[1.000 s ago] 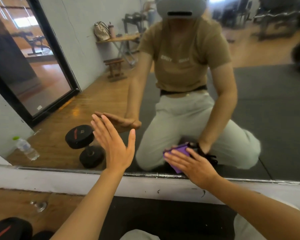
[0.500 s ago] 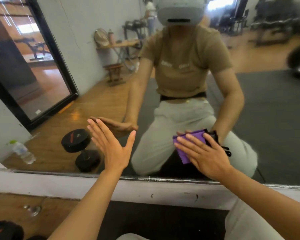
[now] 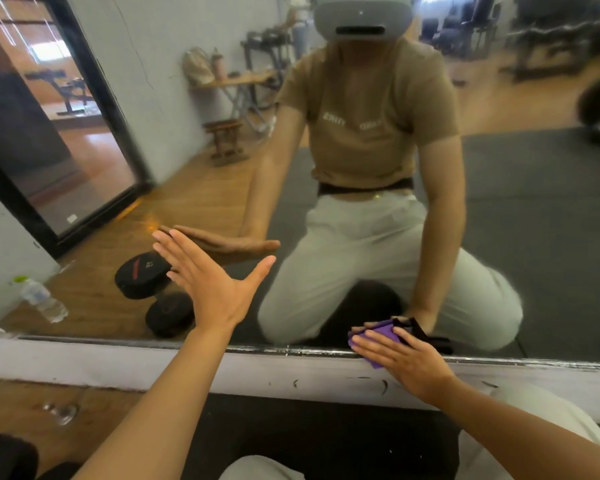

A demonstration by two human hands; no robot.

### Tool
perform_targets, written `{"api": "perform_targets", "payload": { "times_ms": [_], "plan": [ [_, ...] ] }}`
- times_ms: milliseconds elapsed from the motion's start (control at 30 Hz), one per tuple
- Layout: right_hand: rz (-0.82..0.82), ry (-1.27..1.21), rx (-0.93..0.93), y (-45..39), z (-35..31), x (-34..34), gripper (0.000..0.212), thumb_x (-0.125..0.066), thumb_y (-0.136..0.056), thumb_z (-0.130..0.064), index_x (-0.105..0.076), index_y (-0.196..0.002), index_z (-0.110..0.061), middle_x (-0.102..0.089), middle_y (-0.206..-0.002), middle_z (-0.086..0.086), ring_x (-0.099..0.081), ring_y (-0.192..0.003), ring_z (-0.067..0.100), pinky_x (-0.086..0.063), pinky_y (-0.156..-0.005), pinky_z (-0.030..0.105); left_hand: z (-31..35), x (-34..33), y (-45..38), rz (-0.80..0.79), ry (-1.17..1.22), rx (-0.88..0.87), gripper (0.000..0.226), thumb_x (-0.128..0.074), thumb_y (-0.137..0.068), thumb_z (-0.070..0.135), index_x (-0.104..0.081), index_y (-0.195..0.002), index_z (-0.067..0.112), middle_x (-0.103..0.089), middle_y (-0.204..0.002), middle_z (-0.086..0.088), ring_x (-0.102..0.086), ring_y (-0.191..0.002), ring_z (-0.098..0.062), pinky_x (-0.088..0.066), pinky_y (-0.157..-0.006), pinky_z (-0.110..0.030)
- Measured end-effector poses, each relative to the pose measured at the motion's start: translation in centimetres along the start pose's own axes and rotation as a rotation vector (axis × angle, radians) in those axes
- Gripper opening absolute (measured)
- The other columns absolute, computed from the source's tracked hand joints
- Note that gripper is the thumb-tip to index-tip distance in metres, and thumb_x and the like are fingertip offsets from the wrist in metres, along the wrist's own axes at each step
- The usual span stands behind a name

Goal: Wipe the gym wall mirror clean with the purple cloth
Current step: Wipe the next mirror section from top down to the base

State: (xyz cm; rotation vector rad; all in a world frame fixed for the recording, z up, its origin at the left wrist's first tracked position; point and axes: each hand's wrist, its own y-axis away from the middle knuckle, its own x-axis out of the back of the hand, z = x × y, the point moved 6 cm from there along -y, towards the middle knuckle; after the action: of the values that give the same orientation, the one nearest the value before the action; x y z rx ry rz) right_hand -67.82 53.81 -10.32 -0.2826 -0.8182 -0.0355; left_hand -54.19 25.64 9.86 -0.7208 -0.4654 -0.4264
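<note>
The gym wall mirror [image 3: 520, 237] fills the upper view and reflects a kneeling person in a tan shirt. My right hand [image 3: 404, 362] lies flat with straight fingers on the purple cloth [image 3: 378, 336], pressing it against the glass at the mirror's bottom edge, right of centre. Most of the cloth is hidden under the hand. My left hand [image 3: 212, 289] is spread flat against the glass, fingers pointing up and left, holding nothing.
A white wall strip [image 3: 101, 362] runs below the mirror. A black dumbbell end [image 3: 4, 457] lies on the wood floor at lower left, with a small clear object [image 3: 63, 412] beside it. A black mat [image 3: 309, 434] is under my knees. A reflected dumbbell and water bottle show in the glass.
My right hand slid the cloth up the glass and then back down to the mirror's bottom edge. My left hand stayed flat on the mirror.
</note>
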Motion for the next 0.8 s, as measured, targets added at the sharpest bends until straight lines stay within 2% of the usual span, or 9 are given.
{"api": "perform_targets", "payload": {
  "times_ms": [67, 133, 267, 367, 433, 533, 600, 700, 800],
  "plan": [
    [0.084, -0.003, -0.007, -0.1, 0.8, 1.0, 0.114, -0.077, -0.074, -0.022, -0.005, -0.163, -0.021, -0.002, -0.17, -0.005, 0.002, -0.157, 0.015, 0.006, -0.126, 0.038, 0.1, 0.0, 0.0, -0.018, -0.012, 0.005, 0.158, -0.058, -0.057, 0.096, 0.025, -0.154, 0.003, 0.032, -0.162, -0.016, 0.029, -0.15, -0.032, 0.006, -0.117, -0.069],
    [0.214, 0.021, -0.048, 0.0, 2.9, 2.7, 0.093, -0.054, -0.086, -0.019, -0.002, -0.163, -0.02, 0.002, -0.171, -0.006, 0.003, -0.157, 0.013, 0.009, -0.126, 0.037, 0.1, -0.1, 0.1, -0.021, -0.019, 0.009, 0.159, -0.067, -0.056, 0.087, 0.026, -0.153, 0.002, 0.033, -0.161, -0.017, 0.03, -0.149, -0.033, 0.006, -0.117, -0.069],
    [0.401, -0.041, -0.26, -0.2, 8.5, 7.4, 0.06, -0.025, -0.106, -0.024, -0.005, -0.163, -0.024, 0.002, -0.171, -0.006, 0.001, -0.157, 0.012, 0.006, -0.126, 0.04, 0.3, -0.2, 0.0, -0.018, -0.026, 0.025, 0.159, -0.066, -0.055, 0.086, 0.026, -0.153, 0.001, 0.032, -0.161, -0.017, 0.03, -0.149, -0.034, 0.008, -0.118, -0.069],
    [0.54, -0.09, -0.466, -0.9, 11.8, 10.8, 0.054, -0.028, -0.109, -0.032, -0.019, -0.162, -0.024, -0.007, -0.171, -0.004, -0.007, -0.157, 0.016, 0.001, -0.126, 0.044, 0.3, -0.1, 0.0, -0.014, -0.029, 0.017, 0.158, -0.066, -0.055, 0.086, 0.026, -0.153, 0.001, 0.032, -0.162, -0.018, 0.029, -0.149, -0.035, 0.008, -0.117, -0.069],
    [0.567, -0.114, -0.526, -1.1, 12.1, 11.1, 0.056, -0.031, -0.108, -0.034, -0.02, -0.162, -0.024, -0.008, -0.171, -0.003, -0.007, -0.157, 0.019, 0.0, -0.125, 0.047, 0.4, -0.1, 0.1, -0.015, -0.03, 0.015, 0.158, -0.067, -0.056, 0.084, 0.026, -0.153, 0.001, 0.032, -0.162, -0.017, 0.029, -0.149, -0.034, 0.008, -0.118, -0.068],
    [0.538, -0.104, -0.57, -0.5, 10.3, 8.9, 0.056, -0.024, -0.109, -0.037, -0.013, -0.163, -0.023, -0.004, -0.171, -0.001, -0.002, -0.157, 0.022, 0.004, -0.125, 0.049, 0.4, 0.0, 0.1, -0.014, -0.031, 0.023, 0.157, -0.069, -0.056, 0.082, 0.026, -0.153, 0.004, 0.033, -0.162, -0.014, 0.03, -0.15, -0.031, 0.008, -0.118, -0.067],
    [0.429, -0.067, -0.523, 0.9, 7.7, 5.8, 0.057, -0.024, -0.109, -0.035, -0.009, -0.163, -0.024, -0.001, -0.171, 0.001, 0.0, -0.157, 0.023, 0.005, -0.125, 0.05, 0.4, 0.0, 0.1, -0.022, -0.037, 0.029, 0.157, -0.068, -0.056, 0.083, 0.027, -0.153, 0.005, 0.033, -0.162, -0.013, 0.03, -0.15, -0.031, 0.007, -0.119, -0.066],
    [0.209, -0.037, -0.402, 3.9, 3.5, 1.5, 0.082, -0.039, -0.09, -0.029, -0.004, -0.164, -0.026, 0.002, -0.171, -0.002, 0.002, -0.157, 0.02, 0.005, -0.125, 0.048, 0.2, -0.1, 0.1, -0.033, -0.055, 0.03, 0.156, -0.067, -0.056, 0.084, 0.029, -0.153, 0.006, 0.034, -0.162, -0.012, 0.03, -0.15, -0.03, 0.004, -0.12, -0.066],
    [0.089, -0.066, -0.355, 5.3, 2.1, -0.4, 0.092, -0.037, -0.078, -0.024, -0.004, -0.164, -0.026, 0.001, -0.171, -0.003, 0.002, -0.157, 0.02, 0.006, -0.126, 0.047, 0.3, 0.1, 0.2, -0.032, -0.068, 0.018, 0.154, -0.065, -0.057, 0.084, 0.031, -0.152, 0.009, 0.035, -0.161, -0.01, 0.03, -0.15, -0.028, 0.004, -0.121, -0.063]
  ]
}}
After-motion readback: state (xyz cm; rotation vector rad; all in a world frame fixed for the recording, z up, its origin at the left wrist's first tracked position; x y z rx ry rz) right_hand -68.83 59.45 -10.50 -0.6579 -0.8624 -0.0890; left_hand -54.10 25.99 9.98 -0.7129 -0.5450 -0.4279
